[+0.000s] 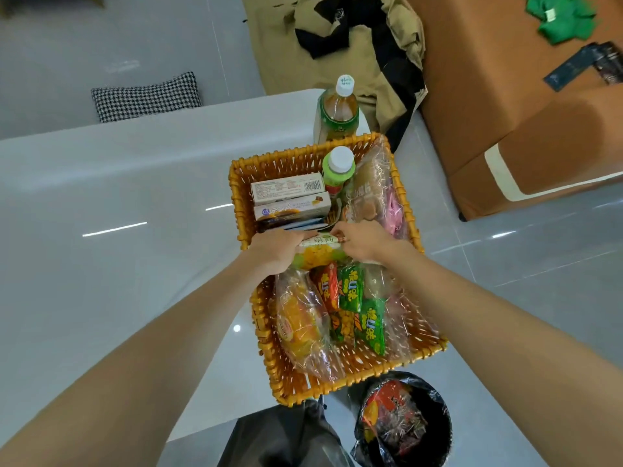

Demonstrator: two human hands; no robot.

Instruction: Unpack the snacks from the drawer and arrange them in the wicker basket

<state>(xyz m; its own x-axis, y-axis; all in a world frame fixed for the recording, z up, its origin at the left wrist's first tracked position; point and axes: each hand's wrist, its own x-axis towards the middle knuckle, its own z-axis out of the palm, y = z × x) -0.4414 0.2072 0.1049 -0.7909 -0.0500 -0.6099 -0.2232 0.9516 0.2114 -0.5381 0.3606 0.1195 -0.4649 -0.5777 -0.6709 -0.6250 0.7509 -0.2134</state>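
While two hands (279,246) (362,241) grip one packet (320,252), two bottles (338,170) (338,109) (white-capped) stand.

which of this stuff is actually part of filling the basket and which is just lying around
Job in hand:
orange wicker basket
green-and-yellow snack packet, held by left hand and right hand
pale cardboard boxes
small white-capped green bottle
green foil packets

Lying about:
black-lined bin of wrappers
houndstooth cushion
green cloth
beige and black clothing
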